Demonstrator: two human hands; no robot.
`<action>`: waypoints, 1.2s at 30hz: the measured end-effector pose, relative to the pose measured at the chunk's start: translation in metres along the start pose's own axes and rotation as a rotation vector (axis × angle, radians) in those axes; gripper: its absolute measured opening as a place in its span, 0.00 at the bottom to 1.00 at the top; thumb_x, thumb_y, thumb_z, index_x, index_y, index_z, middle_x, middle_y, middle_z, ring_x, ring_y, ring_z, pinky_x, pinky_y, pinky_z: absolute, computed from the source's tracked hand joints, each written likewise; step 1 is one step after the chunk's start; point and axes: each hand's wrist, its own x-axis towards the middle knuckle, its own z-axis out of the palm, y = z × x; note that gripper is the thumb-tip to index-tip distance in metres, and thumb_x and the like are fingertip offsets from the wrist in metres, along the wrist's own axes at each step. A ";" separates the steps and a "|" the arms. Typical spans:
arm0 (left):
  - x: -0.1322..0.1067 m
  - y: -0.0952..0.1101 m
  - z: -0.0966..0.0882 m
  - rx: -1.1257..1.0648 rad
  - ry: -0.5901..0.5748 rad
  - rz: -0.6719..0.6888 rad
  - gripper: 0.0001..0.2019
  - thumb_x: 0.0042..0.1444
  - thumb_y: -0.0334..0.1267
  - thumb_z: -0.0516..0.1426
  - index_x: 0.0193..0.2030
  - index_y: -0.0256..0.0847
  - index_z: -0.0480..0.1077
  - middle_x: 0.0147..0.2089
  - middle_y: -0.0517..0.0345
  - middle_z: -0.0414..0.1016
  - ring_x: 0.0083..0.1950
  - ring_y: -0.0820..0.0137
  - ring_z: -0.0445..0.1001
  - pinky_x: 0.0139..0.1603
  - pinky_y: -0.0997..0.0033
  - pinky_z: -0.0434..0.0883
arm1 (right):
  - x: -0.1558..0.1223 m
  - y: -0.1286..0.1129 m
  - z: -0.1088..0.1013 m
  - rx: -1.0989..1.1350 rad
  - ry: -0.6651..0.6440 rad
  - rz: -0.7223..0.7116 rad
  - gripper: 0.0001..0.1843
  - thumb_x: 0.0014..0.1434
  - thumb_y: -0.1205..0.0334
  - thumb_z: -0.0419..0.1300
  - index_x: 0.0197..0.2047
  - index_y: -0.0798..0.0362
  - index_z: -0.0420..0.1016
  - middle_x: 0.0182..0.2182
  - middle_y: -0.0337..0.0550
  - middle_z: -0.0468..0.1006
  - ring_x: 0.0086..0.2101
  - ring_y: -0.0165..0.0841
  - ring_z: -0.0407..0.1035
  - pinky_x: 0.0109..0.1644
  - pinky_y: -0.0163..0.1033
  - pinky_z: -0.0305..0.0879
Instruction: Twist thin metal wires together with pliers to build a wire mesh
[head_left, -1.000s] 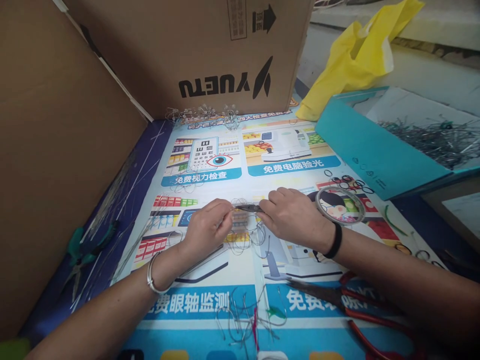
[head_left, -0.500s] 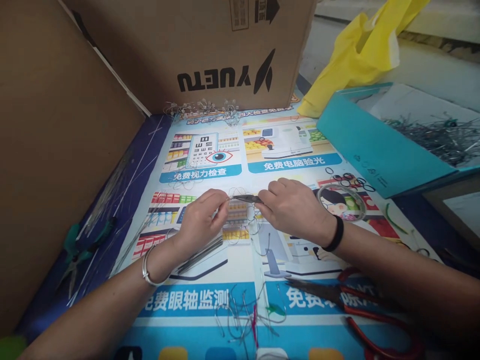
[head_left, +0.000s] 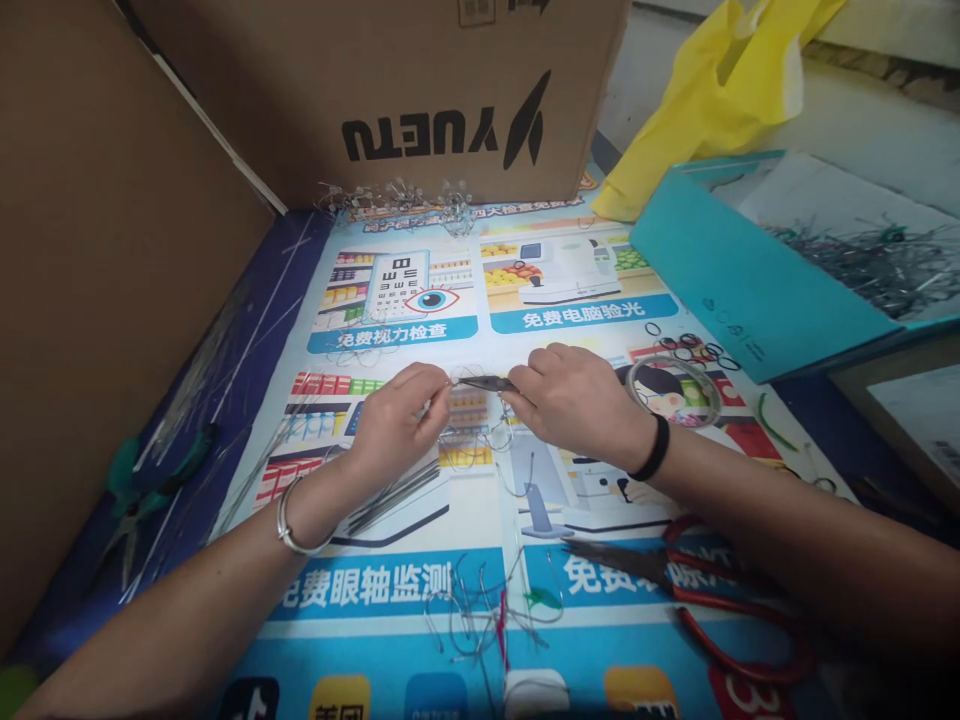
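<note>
My right hand [head_left: 574, 395] is wrapped round the handles of a pair of needle-nose pliers [head_left: 485, 383], whose dark jaws point left. Thumb and fingertips of my left hand [head_left: 405, 405] pinch a thin wire right at the pliers' tip; the wire is mostly hidden by the fingers. Fine looped wires [head_left: 469, 445] lie just below the pliers. A bundle of straight grey wires [head_left: 394, 497] rests under my left wrist. Nearer to me, several bent wire hooks [head_left: 480, 605] lie in a loose heap with a pink and a green piece among them.
Red-handled scissors [head_left: 720, 595] lie at front right, green-handled pliers [head_left: 142, 490] at left. A clear tape roll [head_left: 675, 390] and black rings [head_left: 686, 345] sit beyond my right wrist. A teal box [head_left: 750, 270] holds tangled wire pieces. Cardboard [head_left: 300, 100] stands behind.
The whole view has shifted slightly, so everything appears a little higher and further left. Both hands keep the same hold on the wire and the pliers.
</note>
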 end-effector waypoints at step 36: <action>0.000 -0.011 0.005 -0.165 0.016 -0.142 0.07 0.60 0.33 0.52 0.34 0.38 0.70 0.36 0.55 0.73 0.39 0.71 0.70 0.41 0.70 0.67 | -0.008 0.017 0.022 0.591 0.096 0.188 0.15 0.61 0.54 0.48 0.29 0.53 0.65 0.25 0.41 0.66 0.30 0.31 0.60 0.33 0.35 0.53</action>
